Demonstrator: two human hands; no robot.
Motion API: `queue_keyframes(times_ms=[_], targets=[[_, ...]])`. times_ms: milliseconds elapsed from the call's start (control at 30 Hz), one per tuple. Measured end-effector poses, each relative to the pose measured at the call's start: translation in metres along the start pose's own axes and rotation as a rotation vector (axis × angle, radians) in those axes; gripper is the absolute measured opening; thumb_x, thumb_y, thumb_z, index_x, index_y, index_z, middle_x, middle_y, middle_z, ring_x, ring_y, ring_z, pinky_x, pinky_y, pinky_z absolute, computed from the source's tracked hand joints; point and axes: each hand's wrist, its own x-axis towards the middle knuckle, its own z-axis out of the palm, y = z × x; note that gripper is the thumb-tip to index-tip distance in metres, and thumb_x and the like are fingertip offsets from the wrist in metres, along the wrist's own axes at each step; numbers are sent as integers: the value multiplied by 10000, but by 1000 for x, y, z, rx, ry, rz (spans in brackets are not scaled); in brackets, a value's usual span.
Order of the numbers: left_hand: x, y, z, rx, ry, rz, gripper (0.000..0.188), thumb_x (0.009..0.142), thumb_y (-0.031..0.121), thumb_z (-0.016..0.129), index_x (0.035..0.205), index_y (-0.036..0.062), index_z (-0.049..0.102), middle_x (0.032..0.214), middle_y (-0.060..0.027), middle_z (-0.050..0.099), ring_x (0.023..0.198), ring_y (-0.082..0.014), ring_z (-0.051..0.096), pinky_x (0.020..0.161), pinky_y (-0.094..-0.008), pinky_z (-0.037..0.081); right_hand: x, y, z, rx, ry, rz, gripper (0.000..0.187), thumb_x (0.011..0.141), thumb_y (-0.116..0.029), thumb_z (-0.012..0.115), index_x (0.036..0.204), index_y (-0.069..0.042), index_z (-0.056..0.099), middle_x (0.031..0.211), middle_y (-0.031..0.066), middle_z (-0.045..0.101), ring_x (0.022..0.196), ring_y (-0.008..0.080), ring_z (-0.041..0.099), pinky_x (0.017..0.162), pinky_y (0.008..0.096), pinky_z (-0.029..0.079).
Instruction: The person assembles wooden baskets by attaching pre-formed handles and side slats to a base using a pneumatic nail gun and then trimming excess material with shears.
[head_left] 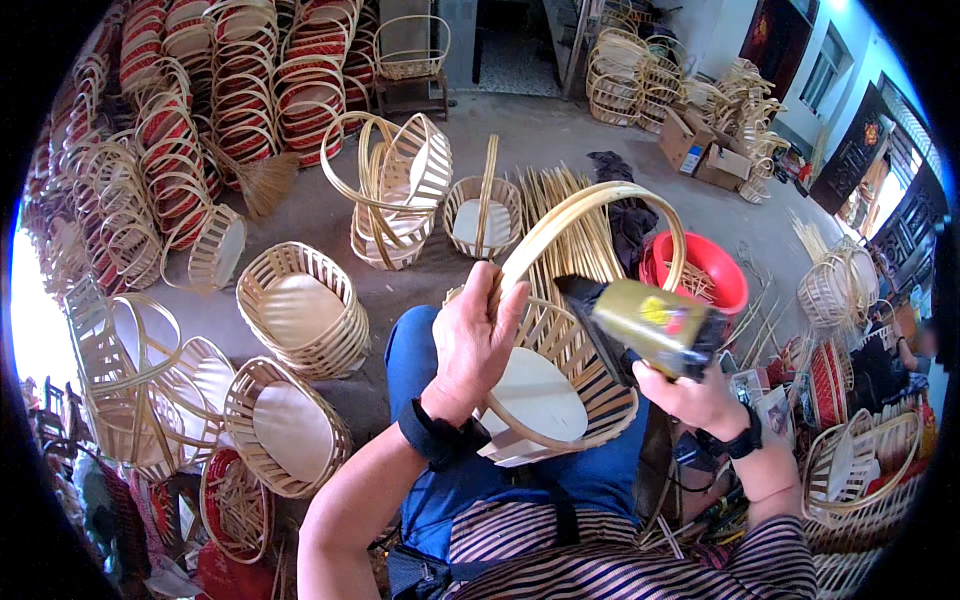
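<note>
An oval woven bamboo basket [540, 395] with a pale flat base rests tilted on my lap. Its tall looped handle [585, 198] arches up and to the right. My left hand [472, 342] is closed round the lower left end of this handle, at the basket's rim. In my right hand [692, 396] is an olive and black nail gun [650, 318], slightly blurred. Its dark nose points left, above the basket's far right rim and inside the handle's arch. Whether the nose touches the bamboo I cannot tell.
Handleless baskets [300, 305] stand stacked on the left, with handled baskets [395, 190] ahead. Bamboo strips [560, 215] lie beyond my lap, beside a red tub [735, 285] holding offcuts. Tall stacks of red-trimmed baskets [240, 90] line the back left. Cardboard boxes [690, 145] sit at the back right.
</note>
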Motion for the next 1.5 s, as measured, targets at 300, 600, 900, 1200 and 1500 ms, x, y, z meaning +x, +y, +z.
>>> queue_keyframes(times_ms=[300,600,900,1200,1500], targets=[[3,1,8,-17,-4,16,239,791,272,507,808,43,444,573,-123,463,513,-249,453,475,-320,376,-14,-7,0,-479,43,-311,258,731,-38,543,988,-11,536,971,120,559,883,241,547,766,330,422],[4,7,6,-42,-9,31,252,783,293,519,794,56,433,598,-140,506,561,-307,519,486,-351,396,-9,-10,2,-565,-42,-370,252,729,-36,519,979,-28,546,996,132,545,911,271,532,811,391,392],[6,5,4,-35,10,52,260,779,304,518,791,58,437,606,-142,508,571,-314,522,490,-357,397,5,-30,-1,-487,16,-454,437,645,-94,639,1032,24,474,916,129,573,796,207,582,703,268,450],[2,-70,-42,-58,-70,240,319,810,293,367,752,10,502,664,-87,472,640,-238,454,597,-329,374,-35,14,-24,157,290,304,206,728,-57,518,927,-9,543,835,55,585,532,98,513,484,222,426],[20,-26,-57,141,-91,98,334,811,266,417,583,24,407,491,-5,340,469,-76,303,427,-246,234,-196,193,1,925,894,978,142,723,-163,537,798,-51,495,550,37,451,468,156,452,428,279,388]])
